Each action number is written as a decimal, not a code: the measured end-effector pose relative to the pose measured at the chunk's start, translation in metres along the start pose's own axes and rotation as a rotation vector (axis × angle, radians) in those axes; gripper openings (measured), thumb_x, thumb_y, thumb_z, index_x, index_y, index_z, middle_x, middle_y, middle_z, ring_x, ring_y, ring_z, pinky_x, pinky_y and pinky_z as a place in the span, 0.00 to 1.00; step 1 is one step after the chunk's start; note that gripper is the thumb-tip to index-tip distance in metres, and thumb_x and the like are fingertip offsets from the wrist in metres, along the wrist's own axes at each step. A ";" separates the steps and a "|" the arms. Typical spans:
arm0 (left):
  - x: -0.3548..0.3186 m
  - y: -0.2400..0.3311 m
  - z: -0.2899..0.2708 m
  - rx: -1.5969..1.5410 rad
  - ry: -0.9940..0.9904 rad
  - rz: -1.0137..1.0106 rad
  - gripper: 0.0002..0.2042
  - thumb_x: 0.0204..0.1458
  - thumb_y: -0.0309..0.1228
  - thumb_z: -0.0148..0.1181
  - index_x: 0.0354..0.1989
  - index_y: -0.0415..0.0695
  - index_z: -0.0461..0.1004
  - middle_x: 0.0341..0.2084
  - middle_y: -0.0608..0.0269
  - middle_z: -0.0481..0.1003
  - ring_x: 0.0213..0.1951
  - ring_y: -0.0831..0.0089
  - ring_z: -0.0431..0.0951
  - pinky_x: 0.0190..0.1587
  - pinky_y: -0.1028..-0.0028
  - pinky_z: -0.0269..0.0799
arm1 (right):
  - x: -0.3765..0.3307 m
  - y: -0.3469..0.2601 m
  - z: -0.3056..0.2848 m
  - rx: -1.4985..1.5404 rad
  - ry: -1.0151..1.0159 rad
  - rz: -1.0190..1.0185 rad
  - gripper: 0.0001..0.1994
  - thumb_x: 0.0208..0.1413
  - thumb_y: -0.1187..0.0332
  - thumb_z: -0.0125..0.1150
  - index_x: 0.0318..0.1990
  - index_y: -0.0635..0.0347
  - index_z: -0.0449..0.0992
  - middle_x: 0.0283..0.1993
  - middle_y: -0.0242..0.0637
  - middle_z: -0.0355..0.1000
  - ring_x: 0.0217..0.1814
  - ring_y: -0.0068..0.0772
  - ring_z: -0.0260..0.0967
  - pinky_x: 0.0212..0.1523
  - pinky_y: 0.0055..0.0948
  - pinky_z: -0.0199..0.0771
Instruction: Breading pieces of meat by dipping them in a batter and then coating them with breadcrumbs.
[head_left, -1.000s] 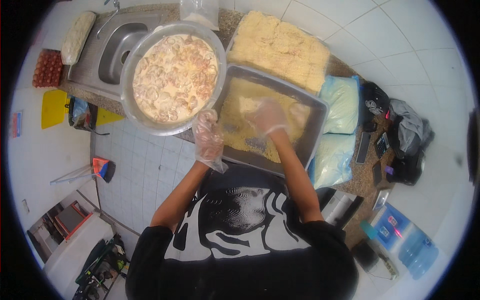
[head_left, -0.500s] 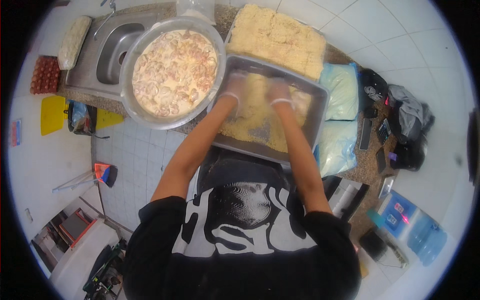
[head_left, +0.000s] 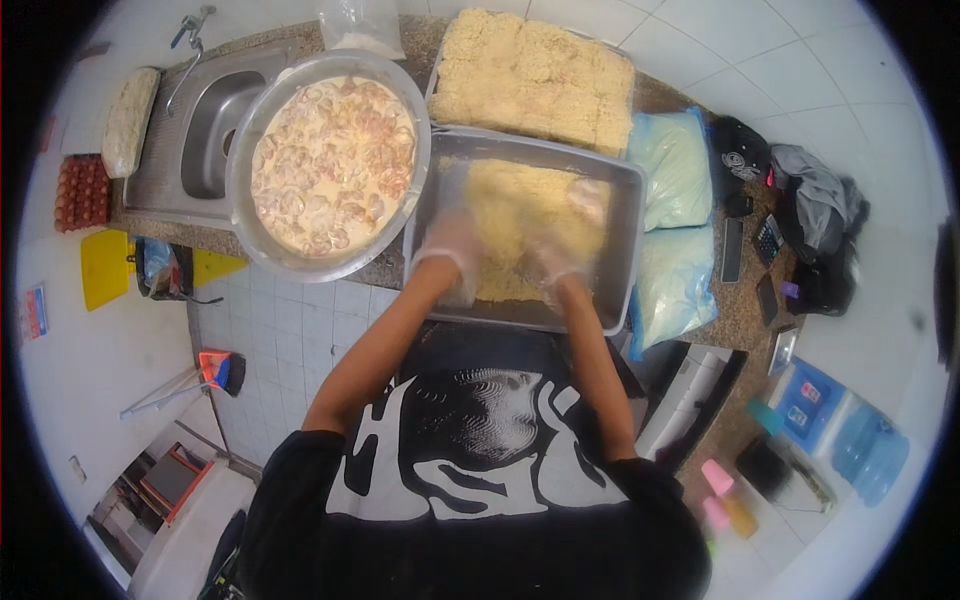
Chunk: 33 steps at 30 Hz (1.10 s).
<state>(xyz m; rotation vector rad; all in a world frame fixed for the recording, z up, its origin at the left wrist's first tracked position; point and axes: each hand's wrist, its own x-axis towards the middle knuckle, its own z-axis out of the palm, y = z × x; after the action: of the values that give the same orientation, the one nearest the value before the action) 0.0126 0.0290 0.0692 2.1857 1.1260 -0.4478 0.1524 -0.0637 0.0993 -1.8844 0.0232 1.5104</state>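
A grey rectangular tub (head_left: 634, 215) in front of me contains a bed of yellowish crumbs (head_left: 520, 200). Both of my hands wear clear plastic gloves and are low inside it, close to its near side. My left hand (head_left: 453, 245) is at the left part of the crumbs, and my right hand (head_left: 550, 262) is at their near right. Motion smears the fingers of both, so their grip does not show. A pale piece, apparently raw meat (head_left: 588, 198), lies partly coated toward the tub's right side.
Left of the tub stands a wide metal bowl (head_left: 238, 205) of raw meat pieces in creamy liquid. Behind it sits a tray of crumb-coated pieces (head_left: 535, 75). Filled plastic bags (head_left: 672, 275) lie to the right. A sink (head_left: 208, 150) and egg trays (head_left: 82, 193) are farther left.
Both hands have drawn back toward me through the crumbs, from the tub's far part to its near side. The pale piece at the right now shows more. The whole view has shifted slightly.
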 end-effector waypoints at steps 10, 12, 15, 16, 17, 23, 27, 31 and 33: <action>0.088 0.007 0.030 0.445 0.437 0.487 0.13 0.55 0.33 0.46 0.46 0.49 0.72 0.44 0.57 0.74 0.49 0.60 0.72 0.52 0.59 0.64 | 0.030 0.049 -0.063 -0.133 0.006 -0.652 0.17 0.60 0.66 0.47 0.52 0.65 0.69 0.42 0.39 0.73 0.35 0.27 0.74 0.33 0.26 0.75; 0.068 -0.002 0.043 0.393 0.229 0.481 0.11 0.55 0.34 0.45 0.43 0.50 0.72 0.45 0.59 0.72 0.48 0.62 0.72 0.48 0.58 0.65 | 0.018 0.052 -0.066 -0.306 0.011 -0.725 0.17 0.60 0.65 0.48 0.51 0.66 0.70 0.40 0.38 0.74 0.35 0.26 0.74 0.33 0.25 0.74; 0.066 0.003 0.058 0.370 0.387 0.431 0.09 0.53 0.35 0.47 0.39 0.50 0.72 0.43 0.58 0.73 0.44 0.61 0.73 0.42 0.59 0.68 | 0.012 0.046 -0.058 -0.148 -0.020 -0.505 0.17 0.60 0.61 0.51 0.48 0.64 0.73 0.34 0.36 0.75 0.32 0.23 0.73 0.32 0.23 0.73; 0.064 0.003 0.059 0.372 0.388 0.436 0.09 0.53 0.35 0.47 0.39 0.50 0.72 0.43 0.58 0.73 0.44 0.61 0.73 0.42 0.59 0.68 | 0.005 0.037 -0.052 -0.160 0.020 -0.503 0.17 0.59 0.59 0.52 0.47 0.63 0.74 0.32 0.35 0.75 0.30 0.23 0.72 0.31 0.24 0.72; 0.060 0.001 0.060 0.449 0.301 0.324 0.10 0.53 0.34 0.48 0.40 0.49 0.72 0.43 0.57 0.73 0.44 0.60 0.73 0.43 0.59 0.68 | 0.002 0.031 -0.050 -0.174 0.057 -0.501 0.17 0.59 0.58 0.54 0.46 0.62 0.74 0.30 0.35 0.75 0.28 0.23 0.71 0.30 0.24 0.71; 0.082 0.020 0.027 0.350 0.522 0.293 0.14 0.52 0.31 0.47 0.47 0.48 0.71 0.44 0.54 0.72 0.45 0.59 0.73 0.45 0.59 0.67 | 0.031 0.017 -0.050 -0.205 0.036 -0.621 0.16 0.59 0.56 0.53 0.44 0.61 0.74 0.29 0.33 0.74 0.29 0.20 0.70 0.30 0.23 0.70; 0.097 0.027 0.039 0.386 0.648 0.148 0.14 0.52 0.31 0.46 0.46 0.45 0.72 0.41 0.51 0.73 0.44 0.59 0.74 0.46 0.61 0.69 | 0.059 0.010 -0.050 -0.373 0.075 -0.745 0.19 0.59 0.52 0.52 0.42 0.61 0.75 0.29 0.36 0.74 0.31 0.27 0.71 0.34 0.29 0.71; 0.098 0.003 0.040 0.304 0.443 -0.192 0.15 0.46 0.29 0.52 0.44 0.42 0.72 0.37 0.51 0.74 0.43 0.56 0.74 0.47 0.60 0.68 | 0.089 0.005 -0.036 -0.883 0.258 -0.791 0.24 0.57 0.47 0.50 0.42 0.62 0.76 0.37 0.48 0.75 0.39 0.45 0.73 0.44 0.40 0.70; 0.073 -0.005 0.043 0.091 0.790 0.048 0.16 0.38 0.24 0.55 0.40 0.40 0.70 0.31 0.49 0.73 0.38 0.53 0.74 0.42 0.60 0.68 | 0.092 -0.004 -0.017 -1.010 0.282 -0.937 0.25 0.56 0.46 0.50 0.42 0.62 0.76 0.43 0.51 0.74 0.43 0.49 0.72 0.48 0.43 0.69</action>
<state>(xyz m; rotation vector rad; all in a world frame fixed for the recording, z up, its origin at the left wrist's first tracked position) 0.0498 0.0465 -0.0050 2.5345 1.4496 0.4472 0.1977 -0.0325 0.0231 -2.2599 -1.5031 0.5720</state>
